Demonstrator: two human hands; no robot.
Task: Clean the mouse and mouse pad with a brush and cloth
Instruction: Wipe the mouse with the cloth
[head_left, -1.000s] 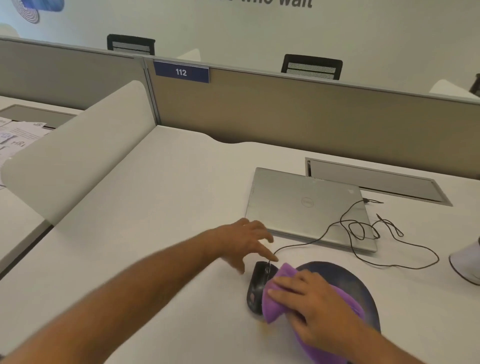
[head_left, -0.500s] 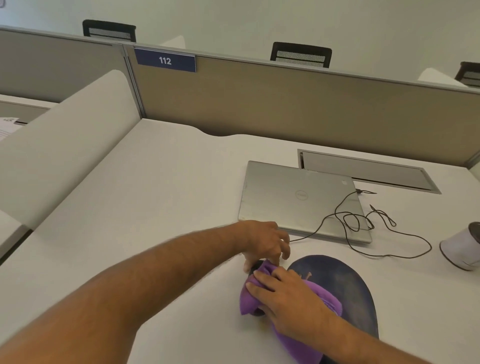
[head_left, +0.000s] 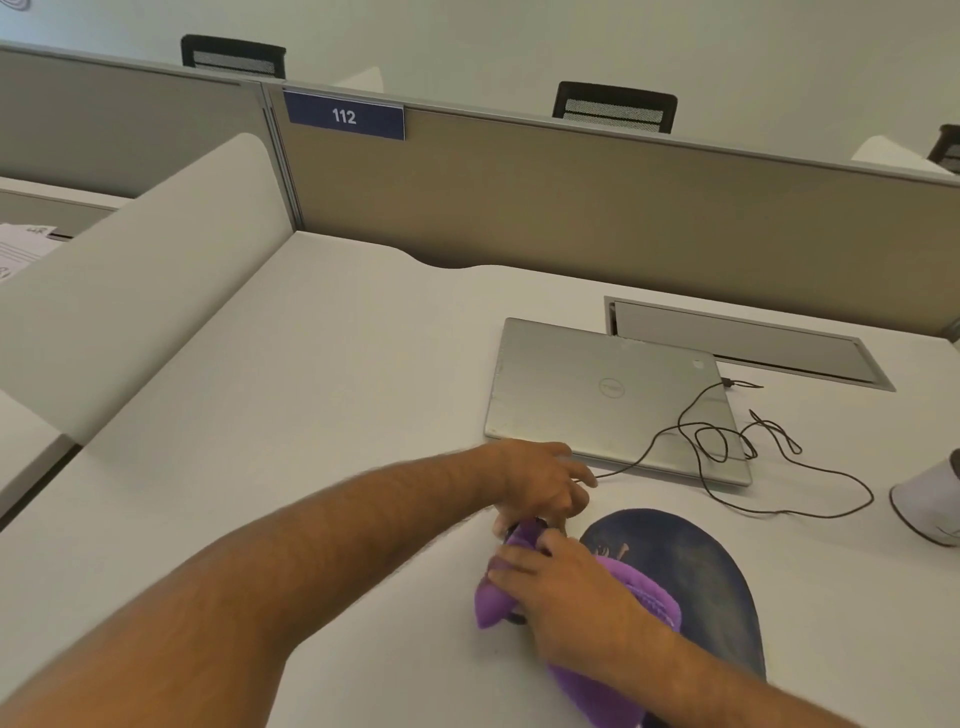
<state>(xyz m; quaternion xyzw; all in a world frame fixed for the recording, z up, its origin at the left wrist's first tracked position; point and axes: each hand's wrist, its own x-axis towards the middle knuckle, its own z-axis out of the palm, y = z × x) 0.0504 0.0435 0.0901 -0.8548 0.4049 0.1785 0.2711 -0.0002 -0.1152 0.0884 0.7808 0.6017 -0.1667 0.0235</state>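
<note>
A: Where is the mouse?

B: Almost hidden. Only a dark sliver of the mouse (head_left: 540, 526) shows between the two hands, on the white desk (head_left: 322, 415) just left of the mouse pad (head_left: 691, 577). A purple cloth (head_left: 644, 592) is draped over most of it.

A: And the hands?

B: The right hand (head_left: 566, 587) lies on top of the cloth, fingers spread fairly flat and pressing it down onto the mouse. The left hand (head_left: 540, 483) reaches in from the left, with its fingers curled down around the far end of the mouse, gripping it there.

A: Where does the cloth run?

B: It bunches at the near-left side of the mouse, passes under the right palm and trails back along the wrist toward the bottom edge of the view, overlapping the left part of the pad.

A: The pad itself?

B: Dark blue, rounded, flat on the desk, with a small pale motif near its left edge. The right forearm crosses its near side.

A: Anything else on the desk?

B: A closed silver laptop (head_left: 602, 395) sits just beyond the hands. A thin black cable (head_left: 779, 512) runs from under the left hand, loops over the laptop's right corner and coils on the desk beside it. A white object (head_left: 930, 499) is cut off by the right edge; I cannot tell what it is. Behind everything stands a beige partition with a blue sign (head_left: 344, 115) reading 112.
</note>
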